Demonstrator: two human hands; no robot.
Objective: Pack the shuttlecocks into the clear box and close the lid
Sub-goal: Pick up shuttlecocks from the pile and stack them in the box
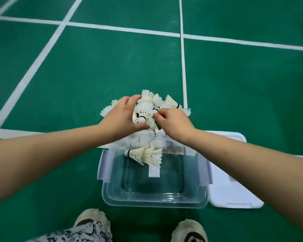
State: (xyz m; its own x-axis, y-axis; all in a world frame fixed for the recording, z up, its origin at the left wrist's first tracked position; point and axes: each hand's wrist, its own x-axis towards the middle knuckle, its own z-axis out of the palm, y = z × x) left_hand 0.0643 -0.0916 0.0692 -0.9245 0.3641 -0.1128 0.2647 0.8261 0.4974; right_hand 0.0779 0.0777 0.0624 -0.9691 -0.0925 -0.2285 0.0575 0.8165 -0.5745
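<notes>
A heap of white feather shuttlecocks (pixel 171 102) lies on the green court floor just beyond the clear box (pixel 154 199). My left hand (pixel 121 117) curls its fingers and thumb round a shuttlecock (pixel 143 110) at the heap's left. My right hand (pixel 173 121) pinches another shuttlecock in the heap's middle. The box stands open between my arms. Two or three shuttlecocks (pixel 147 155) lie inside it against the far wall. Its white lid (pixel 234 189) lies flat on the floor to the right of the box.
White court lines (pixel 183 67) cross the green floor. One broad line (pixel 10 133) runs under my left forearm. My two shoes (pixel 93 219) stand at the bottom edge, close to the box's near wall.
</notes>
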